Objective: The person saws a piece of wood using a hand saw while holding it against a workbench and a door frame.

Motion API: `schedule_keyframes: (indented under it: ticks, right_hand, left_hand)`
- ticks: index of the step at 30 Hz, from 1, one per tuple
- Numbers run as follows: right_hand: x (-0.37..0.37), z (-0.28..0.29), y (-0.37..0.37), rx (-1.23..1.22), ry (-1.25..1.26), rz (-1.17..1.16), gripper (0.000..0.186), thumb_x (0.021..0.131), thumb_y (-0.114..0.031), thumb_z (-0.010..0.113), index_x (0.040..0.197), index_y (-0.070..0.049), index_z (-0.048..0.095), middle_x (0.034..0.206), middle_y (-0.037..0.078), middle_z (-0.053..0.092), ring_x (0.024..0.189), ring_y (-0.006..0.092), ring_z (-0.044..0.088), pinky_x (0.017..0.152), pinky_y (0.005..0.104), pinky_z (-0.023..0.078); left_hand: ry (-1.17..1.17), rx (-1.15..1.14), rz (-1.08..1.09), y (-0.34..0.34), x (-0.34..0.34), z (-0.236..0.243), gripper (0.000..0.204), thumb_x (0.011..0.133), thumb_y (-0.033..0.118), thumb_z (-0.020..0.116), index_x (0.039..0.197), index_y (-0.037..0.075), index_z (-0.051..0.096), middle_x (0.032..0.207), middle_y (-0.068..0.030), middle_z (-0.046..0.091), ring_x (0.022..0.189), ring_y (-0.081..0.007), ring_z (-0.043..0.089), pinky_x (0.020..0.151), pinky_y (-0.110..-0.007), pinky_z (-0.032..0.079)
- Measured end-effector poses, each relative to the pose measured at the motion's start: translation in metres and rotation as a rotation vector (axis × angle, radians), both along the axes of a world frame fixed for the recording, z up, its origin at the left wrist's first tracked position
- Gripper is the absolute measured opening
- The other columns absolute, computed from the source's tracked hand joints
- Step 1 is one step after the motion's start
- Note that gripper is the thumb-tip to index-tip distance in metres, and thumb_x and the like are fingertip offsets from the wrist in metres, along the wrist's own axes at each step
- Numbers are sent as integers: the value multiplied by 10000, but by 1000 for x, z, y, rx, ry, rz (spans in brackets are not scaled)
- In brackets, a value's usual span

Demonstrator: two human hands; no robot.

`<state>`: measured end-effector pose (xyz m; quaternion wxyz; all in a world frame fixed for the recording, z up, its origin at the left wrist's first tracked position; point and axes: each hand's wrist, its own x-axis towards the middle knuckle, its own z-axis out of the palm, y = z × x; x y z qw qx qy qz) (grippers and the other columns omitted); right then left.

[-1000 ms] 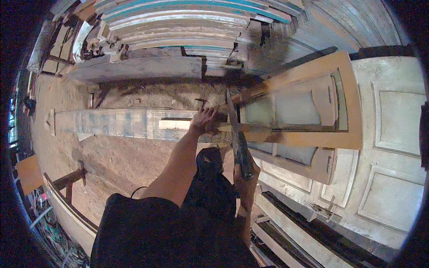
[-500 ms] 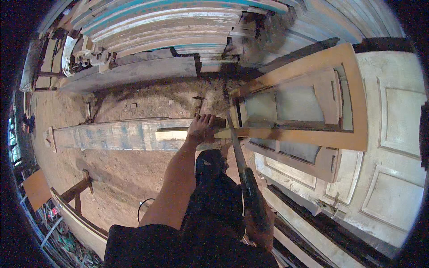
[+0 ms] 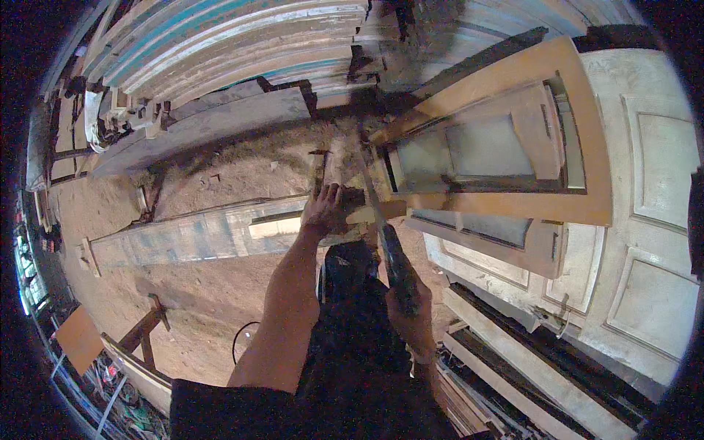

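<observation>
A pale wooden piece (image 3: 275, 226) lies on a long weathered plank (image 3: 183, 233). My left hand (image 3: 323, 209) is wrapped over this piece and presses it down near the plank's right end. My right hand (image 3: 411, 314) grips a long dark tool that looks like a handsaw (image 3: 393, 253), blurred by motion. Its narrow blade reaches away from me and crosses the wood just right of my left hand. A dark block (image 3: 353, 196) sits beside my left fingers.
A wooden door frame with glass panes (image 3: 506, 205) lies at the right, over a pale panelled door (image 3: 653, 169). Long boards (image 3: 242, 44) are stacked at the far side. A small trestle (image 3: 143, 326) stands on the dirt floor at the lower left.
My right hand has pushed the handsaw forward, away from me. My left hand stays on the wood. The whole view has shifted slightly.
</observation>
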<state>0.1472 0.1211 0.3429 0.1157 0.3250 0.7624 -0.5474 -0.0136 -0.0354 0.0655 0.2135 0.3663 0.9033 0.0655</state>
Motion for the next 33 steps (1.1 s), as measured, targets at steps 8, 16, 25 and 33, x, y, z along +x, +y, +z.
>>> schedule_keyframes:
  ticks: [8,16,25,33]
  right_hand:
    - [37,77,-2,75,-157,-30,536,860,28,593,1395,8,555,1174,143,702,1024,183,659,873,302,514]
    - [-7,-35,1,13,62,-24,541,835,28,595,1376,10,570,1129,144,718,972,191,668,851,310,526]
    - [28,73,-5,49,-141,-20,555,835,35,589,1388,28,552,1147,145,710,992,193,663,879,324,522]
    - [-29,-4,3,-38,-111,-83,574,844,50,578,1416,44,525,1222,158,690,1059,203,656,955,342,506]
  left_hand:
    - [-37,2,-74,8,-4,-7,1113,645,665,785,1469,18,408,1408,-178,490,1330,-348,463,1193,-561,248]
    - [129,38,-81,-19,13,-72,1201,654,702,749,1535,-2,335,1503,-194,430,1415,-349,396,1222,-543,225]
    - [158,58,-70,-12,4,-35,1100,639,580,846,1467,12,395,1400,-163,480,1355,-340,425,1147,-507,323]
    - [115,120,-54,2,0,-27,1103,662,691,765,1442,-6,413,1402,-191,466,1338,-352,448,1133,-527,338]
